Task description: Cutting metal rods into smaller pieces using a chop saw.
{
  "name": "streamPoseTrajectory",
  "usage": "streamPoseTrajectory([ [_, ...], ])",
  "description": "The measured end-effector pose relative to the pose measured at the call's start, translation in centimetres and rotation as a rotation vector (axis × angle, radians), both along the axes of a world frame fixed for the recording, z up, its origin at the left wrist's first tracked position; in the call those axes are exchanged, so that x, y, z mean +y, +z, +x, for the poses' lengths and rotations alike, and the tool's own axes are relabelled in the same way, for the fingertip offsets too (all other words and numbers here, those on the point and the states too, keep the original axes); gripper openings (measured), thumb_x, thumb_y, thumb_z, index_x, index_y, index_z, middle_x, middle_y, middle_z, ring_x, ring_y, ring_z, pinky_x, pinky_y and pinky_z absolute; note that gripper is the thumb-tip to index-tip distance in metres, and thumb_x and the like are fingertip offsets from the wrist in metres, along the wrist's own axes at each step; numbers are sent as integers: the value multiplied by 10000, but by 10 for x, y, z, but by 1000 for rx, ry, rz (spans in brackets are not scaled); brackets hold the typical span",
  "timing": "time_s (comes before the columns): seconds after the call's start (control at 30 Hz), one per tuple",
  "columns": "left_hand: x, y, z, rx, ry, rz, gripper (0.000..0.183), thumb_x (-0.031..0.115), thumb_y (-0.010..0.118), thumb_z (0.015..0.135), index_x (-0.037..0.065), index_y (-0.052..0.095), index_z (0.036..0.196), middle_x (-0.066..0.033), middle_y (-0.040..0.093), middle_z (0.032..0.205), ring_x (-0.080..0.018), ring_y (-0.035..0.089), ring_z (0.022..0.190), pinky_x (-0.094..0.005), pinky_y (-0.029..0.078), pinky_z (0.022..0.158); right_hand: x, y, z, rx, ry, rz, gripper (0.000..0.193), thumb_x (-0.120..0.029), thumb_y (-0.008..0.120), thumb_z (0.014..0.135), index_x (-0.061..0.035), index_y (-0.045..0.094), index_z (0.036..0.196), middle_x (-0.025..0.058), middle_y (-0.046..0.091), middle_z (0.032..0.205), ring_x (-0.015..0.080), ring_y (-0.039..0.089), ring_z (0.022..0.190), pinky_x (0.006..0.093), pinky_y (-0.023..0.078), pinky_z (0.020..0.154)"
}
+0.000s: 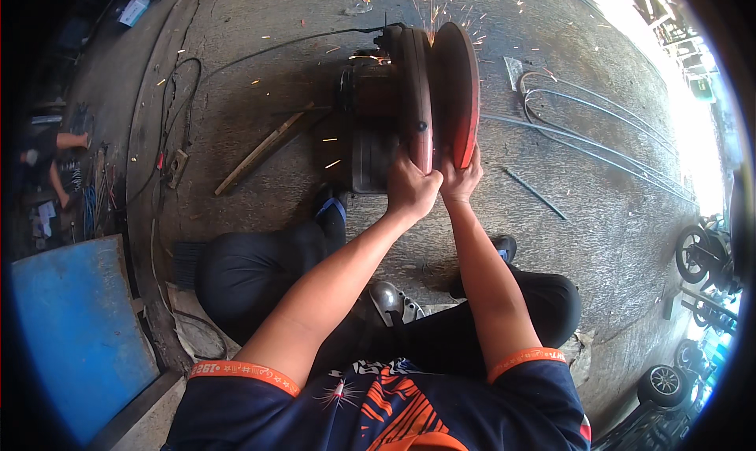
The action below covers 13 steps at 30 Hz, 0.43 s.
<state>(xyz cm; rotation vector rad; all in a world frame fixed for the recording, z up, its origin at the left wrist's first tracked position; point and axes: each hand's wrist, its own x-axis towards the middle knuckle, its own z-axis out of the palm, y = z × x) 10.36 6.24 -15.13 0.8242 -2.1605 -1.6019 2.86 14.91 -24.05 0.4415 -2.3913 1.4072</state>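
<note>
A motor-driven cutting or grinding machine (pixel 374 97) with a dark housing stands on the floor in front of me. At its right is a reddish-brown curved guard (pixel 417 97), and beside that a round, disc-like piece (pixel 459 73) with a bright red lower edge. My left hand (pixel 413 190) is closed around the guard's lower end. Close beside it, my right hand (pixel 461 179) is closed on the disc-like piece's lower edge. Sparks (pixel 431 10) spray from the far side, between the two round parts. The contact point is hidden.
A wooden stick (pixel 264 150) and a cable (pixel 268 49) lie left of the machine. To the right are a thin rod (pixel 535 193) and bent metal rods (pixel 598 142). A blue panel (pixel 79 325) stands lower left, near another person's limbs (pixel 61 179). Motorcycles (pixel 701 250) are at the right.
</note>
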Motion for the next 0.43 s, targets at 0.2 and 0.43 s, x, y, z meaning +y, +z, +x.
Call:
streamPoseTrajectory([
  [0.2,2,2,1,3,47,46,439,16,584,644,-49,507,1072,-148,575,854,-263,600,779,-360,480,724,0,2,1,-16,15,-25,478,-209,620,778,-18,530,1207,193,636,1030,382,643,866,409,519,731],
  [0.43,-2,1,1,-37,-39,46,547,33,579,678,-43,409,1193,-261,601,971,-388,624,900,-406,506,801,1,0,1,-16,17,13,472,-191,607,791,-35,521,1228,207,625,1073,369,641,910,409,513,774],
])
